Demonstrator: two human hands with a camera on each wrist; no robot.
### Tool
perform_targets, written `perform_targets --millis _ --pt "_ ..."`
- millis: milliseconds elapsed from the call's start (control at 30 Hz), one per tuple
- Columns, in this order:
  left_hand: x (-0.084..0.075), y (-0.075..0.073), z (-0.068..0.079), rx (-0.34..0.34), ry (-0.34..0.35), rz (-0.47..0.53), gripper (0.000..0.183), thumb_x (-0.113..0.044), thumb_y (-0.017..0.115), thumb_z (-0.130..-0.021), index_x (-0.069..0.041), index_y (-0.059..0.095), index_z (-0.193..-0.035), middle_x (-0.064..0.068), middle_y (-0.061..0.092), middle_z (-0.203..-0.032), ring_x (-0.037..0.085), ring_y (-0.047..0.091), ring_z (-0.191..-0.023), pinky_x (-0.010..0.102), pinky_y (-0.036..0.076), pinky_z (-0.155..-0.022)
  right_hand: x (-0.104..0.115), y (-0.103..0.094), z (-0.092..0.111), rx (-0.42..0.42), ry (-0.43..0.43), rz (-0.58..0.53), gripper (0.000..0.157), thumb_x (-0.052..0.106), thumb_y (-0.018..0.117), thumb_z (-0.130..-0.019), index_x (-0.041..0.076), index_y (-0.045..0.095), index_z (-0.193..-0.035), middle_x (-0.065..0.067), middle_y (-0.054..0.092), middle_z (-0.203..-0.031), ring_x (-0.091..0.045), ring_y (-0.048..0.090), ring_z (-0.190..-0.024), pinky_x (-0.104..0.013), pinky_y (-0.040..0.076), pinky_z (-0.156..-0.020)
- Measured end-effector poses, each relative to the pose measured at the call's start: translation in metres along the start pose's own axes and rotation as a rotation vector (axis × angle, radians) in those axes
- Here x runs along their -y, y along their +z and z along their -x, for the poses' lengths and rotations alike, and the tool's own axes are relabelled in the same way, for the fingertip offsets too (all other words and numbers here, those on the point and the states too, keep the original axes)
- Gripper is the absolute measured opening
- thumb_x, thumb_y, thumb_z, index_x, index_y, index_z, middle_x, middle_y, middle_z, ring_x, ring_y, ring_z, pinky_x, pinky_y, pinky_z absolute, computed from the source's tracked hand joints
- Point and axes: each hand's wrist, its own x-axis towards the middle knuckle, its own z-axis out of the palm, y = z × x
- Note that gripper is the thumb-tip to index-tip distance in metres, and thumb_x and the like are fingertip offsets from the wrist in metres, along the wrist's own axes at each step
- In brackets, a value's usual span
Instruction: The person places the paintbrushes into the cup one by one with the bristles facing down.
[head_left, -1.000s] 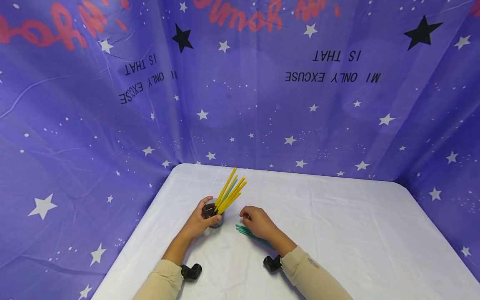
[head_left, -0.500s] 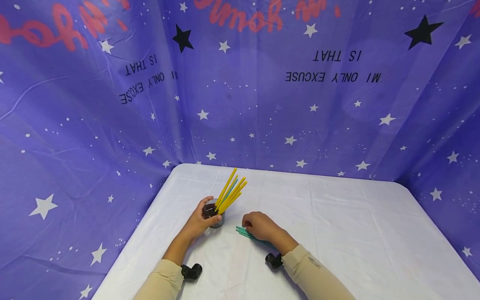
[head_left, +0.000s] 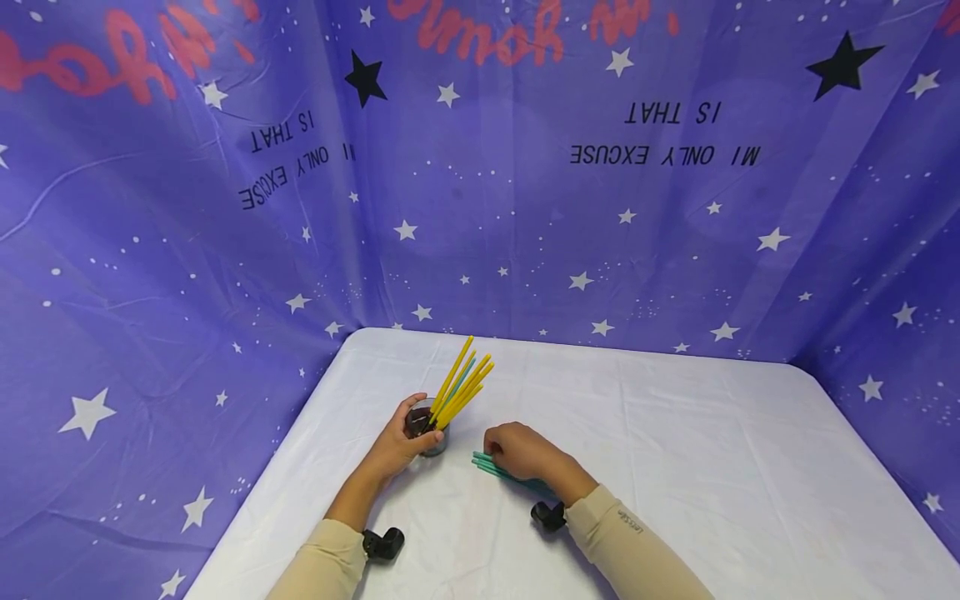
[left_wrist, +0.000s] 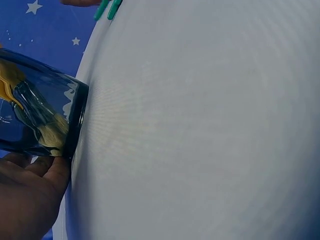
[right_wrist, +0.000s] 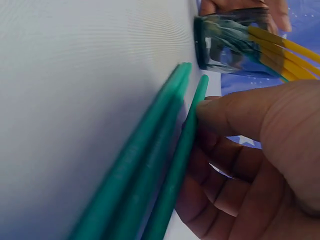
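Observation:
My left hand [head_left: 397, 442] grips a clear glass [left_wrist: 37, 107] standing on the table, thumb near its rim. Several yellow-handled paintbrushes [head_left: 465, 392] and a blue-green one [head_left: 461, 377] lean to the right in it, bristles down, as the left wrist view shows. To the right, my right hand [head_left: 525, 450] is over several green paintbrushes [head_left: 491, 468] lying on the cloth. In the right wrist view my thumb and fingers pinch the nearest green paintbrush [right_wrist: 180, 160] close to its handle end, beside the other green handles [right_wrist: 145, 155]. Their far ends are hidden under my hand and wrist.
A white cloth [head_left: 675, 450] covers the table, its far edge meeting a purple curtain [head_left: 525, 208] with stars and lettering. Black wrist cameras sit at both cuffs, the left camera [head_left: 384, 543] and the right camera [head_left: 547, 517] close over the cloth.
My right hand has lowered onto the green paintbrushes, shifting slightly right, and its fingers have closed on one. My left hand and the glass have stayed in place.

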Motion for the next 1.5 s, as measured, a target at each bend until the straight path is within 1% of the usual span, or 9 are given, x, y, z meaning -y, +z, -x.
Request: perform_targets --millis 133,400,667,900,1033,1133,1267,1400,1500 --pt "-0.002 -0.001 0.000 0.007 0.010 -0.005 0.082 -0.011 0.076 -0.088 -0.012 0.028 -0.154 0.015 0.047 -0.145 0.031 0.049 -0.129 0.041 0.044 -0.100 0.002 -0.008 0.002 -0.011 -0.013 -0.041 0.012 0.001 0.063 -0.091 0.011 0.067 -0.095 0.007 0.061 -0.082 -0.009 0.054 -0.075 -0.031 0.048 -0.074" --pt "-0.002 0.001 -0.001 -0.003 0.010 0.003 0.081 -0.006 0.074 -0.089 -0.012 0.027 -0.154 0.017 0.047 -0.145 0.033 0.049 -0.129 0.044 0.043 -0.102 0.011 -0.031 0.009 -0.072 -0.084 -0.092 0.018 -0.002 0.060 -0.094 0.003 0.071 -0.107 0.000 0.067 -0.091 -0.013 0.058 -0.082 -0.035 0.050 -0.077" --pt "0.000 -0.001 0.001 -0.001 0.004 0.007 0.081 -0.008 0.076 -0.088 -0.012 0.029 -0.154 0.016 0.048 -0.144 0.032 0.049 -0.129 0.040 0.044 -0.100 0.019 -0.056 0.016 -0.151 -0.126 -0.121 0.018 -0.001 0.060 -0.095 0.007 0.068 -0.109 0.005 0.062 -0.089 -0.012 0.056 -0.080 -0.032 0.049 -0.072" --pt "0.002 -0.001 0.000 0.007 0.001 0.004 0.081 -0.011 0.076 -0.088 -0.013 0.029 -0.154 0.016 0.047 -0.145 0.032 0.049 -0.129 0.040 0.045 -0.100 0.023 -0.071 0.023 -0.222 -0.129 -0.220 0.014 0.004 0.059 -0.098 0.008 0.064 -0.110 0.002 0.063 -0.093 -0.013 0.057 -0.084 -0.034 0.049 -0.075" --pt "0.003 -0.001 0.001 0.013 0.003 0.003 0.082 -0.012 0.077 -0.088 -0.013 0.029 -0.154 0.016 0.047 -0.145 0.031 0.050 -0.129 0.039 0.045 -0.098 0.025 -0.077 0.027 -0.281 -0.133 -0.265 0.013 0.005 0.060 -0.098 0.010 0.062 -0.109 0.002 0.063 -0.093 -0.014 0.058 -0.088 -0.034 0.049 -0.076" --pt "0.003 -0.001 0.000 0.015 0.009 0.006 0.082 -0.012 0.077 -0.087 -0.013 0.029 -0.154 0.016 0.047 -0.145 0.031 0.049 -0.129 0.038 0.045 -0.099 0.026 -0.081 0.030 -0.346 -0.145 -0.328 0.013 0.003 0.061 -0.097 0.010 0.062 -0.108 0.002 0.064 -0.092 -0.015 0.060 -0.088 -0.033 0.052 -0.073" --pt "0.003 -0.001 0.000 0.016 0.009 0.007 0.082 -0.012 0.077 -0.087 -0.013 0.029 -0.154 0.015 0.047 -0.145 0.031 0.049 -0.129 0.038 0.044 -0.100 0.026 -0.082 0.030 -0.421 -0.176 -0.462 0.012 0.003 0.061 -0.097 0.009 0.060 -0.108 -0.003 0.063 -0.092 -0.018 0.063 -0.085 -0.031 0.055 -0.070" --pt "0.002 -0.001 0.000 0.015 0.004 0.007 0.082 -0.012 0.077 -0.087 -0.013 0.028 -0.154 0.016 0.047 -0.145 0.031 0.049 -0.129 0.039 0.044 -0.100 0.028 -0.081 0.029 -0.495 -0.206 -0.598 0.012 0.000 0.061 -0.097 0.005 0.059 -0.108 -0.009 0.061 -0.094 -0.023 0.064 -0.086 -0.032 0.057 -0.073" --pt "0.001 -0.001 0.000 0.017 -0.001 0.005 0.083 -0.012 0.077 -0.088 -0.013 0.028 -0.154 0.016 0.046 -0.145 0.031 0.049 -0.129 0.040 0.045 -0.100 0.030 -0.081 0.028 -0.563 -0.234 -0.668 0.012 -0.004 0.059 -0.096 0.001 0.057 -0.107 -0.014 0.060 -0.095 -0.024 0.064 -0.086 -0.034 0.058 -0.074"
